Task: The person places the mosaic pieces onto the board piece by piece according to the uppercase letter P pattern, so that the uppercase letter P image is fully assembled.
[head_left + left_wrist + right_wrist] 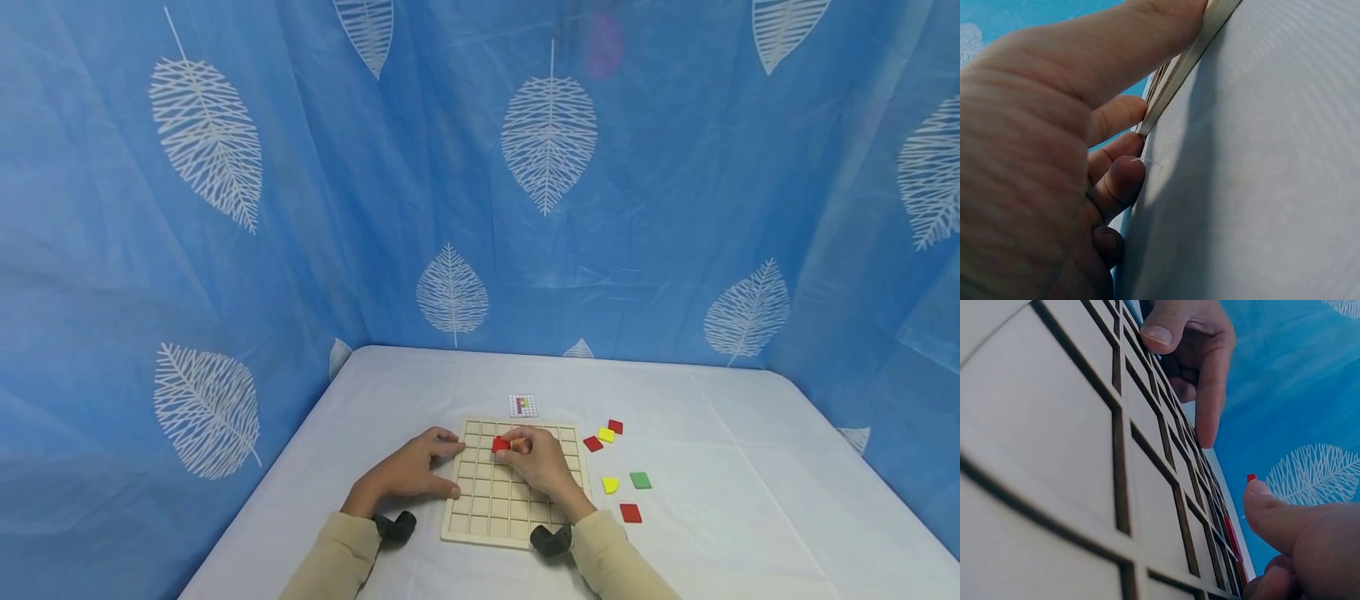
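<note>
Beige sleeves (333, 557) come nearest, cut off by the bottom edge of the head view, a black wrist device (396, 528) at the left cuff and another at the right. Beneath the right hand (543, 467), part of the wooden grid board (480, 540) is hidden; its square cells are shallow, and the right wrist view catches red pieces (1232, 537) lying among the far ones (how many, at that slant, I cannot tell). Thumb and forefinger of that hand pinch a red tile (500, 445) at their tips, over the board's far half; from the wrist only a sliver shows past the thumb. The left hand (412, 468) lies relaxed, fingers apart, touching the board's left edge. Right of the board are loose red tiles (631, 512), yellow tiles (611, 485), one with a rounded corner, and a green tile (641, 480). Just beyond its far edge lies a small pattern card (522, 406), its colored squares too small to read surely.
</note>
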`<action>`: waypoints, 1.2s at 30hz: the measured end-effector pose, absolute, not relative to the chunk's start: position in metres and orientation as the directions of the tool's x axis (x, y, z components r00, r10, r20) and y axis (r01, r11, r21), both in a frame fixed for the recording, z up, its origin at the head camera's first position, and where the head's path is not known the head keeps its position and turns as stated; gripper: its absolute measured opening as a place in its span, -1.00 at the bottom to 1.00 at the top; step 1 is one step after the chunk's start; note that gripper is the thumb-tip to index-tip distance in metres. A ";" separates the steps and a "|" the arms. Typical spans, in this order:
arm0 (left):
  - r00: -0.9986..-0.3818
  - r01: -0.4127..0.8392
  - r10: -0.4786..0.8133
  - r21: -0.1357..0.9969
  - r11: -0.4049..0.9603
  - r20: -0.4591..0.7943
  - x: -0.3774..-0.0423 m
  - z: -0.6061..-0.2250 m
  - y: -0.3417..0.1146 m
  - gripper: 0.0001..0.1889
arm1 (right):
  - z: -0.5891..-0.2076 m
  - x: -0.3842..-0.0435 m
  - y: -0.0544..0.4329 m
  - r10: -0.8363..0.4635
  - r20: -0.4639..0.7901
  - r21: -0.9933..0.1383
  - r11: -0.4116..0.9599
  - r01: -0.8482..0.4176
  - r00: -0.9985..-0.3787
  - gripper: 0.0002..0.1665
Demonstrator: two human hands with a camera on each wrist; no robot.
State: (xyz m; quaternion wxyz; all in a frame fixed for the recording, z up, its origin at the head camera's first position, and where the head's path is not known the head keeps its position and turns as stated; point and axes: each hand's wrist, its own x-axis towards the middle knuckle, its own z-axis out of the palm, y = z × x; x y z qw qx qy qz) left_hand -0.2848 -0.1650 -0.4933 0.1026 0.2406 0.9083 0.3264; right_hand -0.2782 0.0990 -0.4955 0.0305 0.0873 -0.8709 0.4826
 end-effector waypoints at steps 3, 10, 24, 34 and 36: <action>-0.863 0.370 0.504 0.644 0.669 -0.028 -0.285 -0.494 -0.165 -0.10 | -0.496 -0.279 0.100 -0.133 0.144 -0.821 0.537 -0.194 -0.981 -0.72; -0.863 0.363 0.505 0.657 0.661 -0.032 -0.285 -0.494 -0.165 -0.10 | -0.494 -0.277 0.102 -0.172 0.134 -0.802 0.560 -0.209 -0.976 -0.73; -0.864 0.364 0.502 0.647 0.670 -0.034 -0.284 -0.493 -0.165 -0.10 | -0.493 -0.276 0.101 -0.168 0.119 -0.765 0.613 -0.198 -0.979 -0.74; -0.865 0.371 0.501 0.644 0.669 -0.022 -0.283 -0.490 -0.164 -0.10 | -0.493 -0.277 0.100 -0.167 0.116 -0.751 0.631 -0.196 -0.979 -0.74; -0.867 0.367 0.498 0.644 0.671 -0.026 -0.282 -0.490 -0.164 -0.10 | -0.493 -0.276 0.100 -0.165 0.113 -0.747 0.636 -0.193 -0.980 -0.73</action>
